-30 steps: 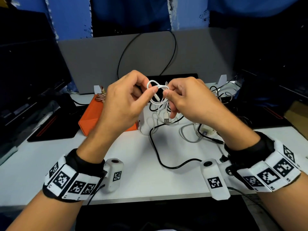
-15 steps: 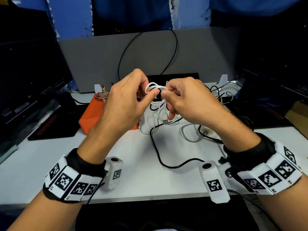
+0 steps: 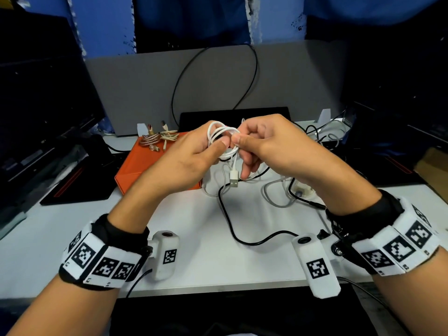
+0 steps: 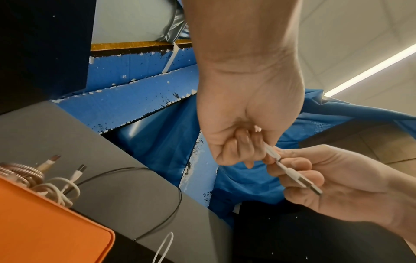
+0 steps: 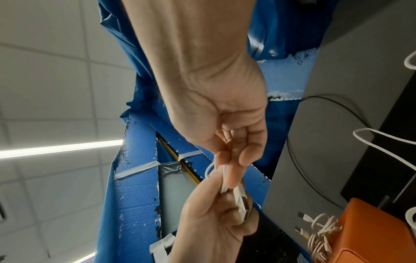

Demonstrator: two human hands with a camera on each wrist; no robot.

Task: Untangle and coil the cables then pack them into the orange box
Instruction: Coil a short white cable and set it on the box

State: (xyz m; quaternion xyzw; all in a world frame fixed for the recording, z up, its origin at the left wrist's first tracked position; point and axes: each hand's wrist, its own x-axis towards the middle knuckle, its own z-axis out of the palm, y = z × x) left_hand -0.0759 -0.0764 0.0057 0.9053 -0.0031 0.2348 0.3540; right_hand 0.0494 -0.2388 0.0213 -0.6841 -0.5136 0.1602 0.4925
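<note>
Your white cable (image 3: 221,141) now sits as a tighter bundle of loops than it did a second ago, lifted slightly higher above the tabletop (image 3: 201,251) and closer to your chest, with its USB plug (image 3: 234,178) dangling free below your fingers. That suggests the coiling of this cable is nearly finished: only the short tail by the plug looks left to tuck in before it can go to the orange box (image 3: 145,166).

The cable is thin, glossy and white, wound into several small rings stacked together, held in the air between both hands. Your left hand (image 3: 191,161) pinches the loops between thumb and forefinger, fingers curled around them. Your right hand (image 3: 269,146) grips the same bundle from the other side, thumb pressed near your left thumb, while its lower fingers curl beside the hanging plug.

Behind your left hand, the orange box lies on the tabletop, with a copper-braided cable (image 3: 151,139) and a cream cable (image 3: 169,135) already coiled at its far edge. To the right, a black cable (image 3: 242,238) snakes across the tabletop, and more white and grey leads (image 3: 276,197) lie loose beyond it, so several appear still to be sorted.
</note>
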